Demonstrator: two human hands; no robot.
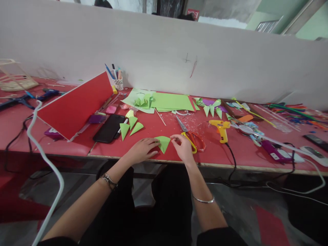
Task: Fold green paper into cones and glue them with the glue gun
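- While the left hand covers the left corner of the green paper wedge, the right hand meets the opposite corner; the paper lies between them, near the front edge of the red tabletop, its narrow end toward the person.
- Right grip: thumb and fingertips look closed on the corner. A light pinch should do here, since hard pressure could crease or dent thin paper.
- Left grip: the fingers reach over the paper's edge, but whether they pinch it or only press on it, I cannot tell. Either way, a steady hold on this side would give the right fingers something to work against.
- Handling both top corners evenly should keep the sides matched; pulling one harder would probably skew the narrow end.
- Good crease work likely means lining up the edges first, then running a fingertip from the narrow end outward.
- Three shaped green paper pieces, one of them the leftmost piece, lie beside the black phone and can serve as a size check.
- The scissors lie just beyond the right hand, handles close to it, so small wrist movements are safer.
- The yellow glue gun rests farther right; treating its nozzle as hot is prudent.
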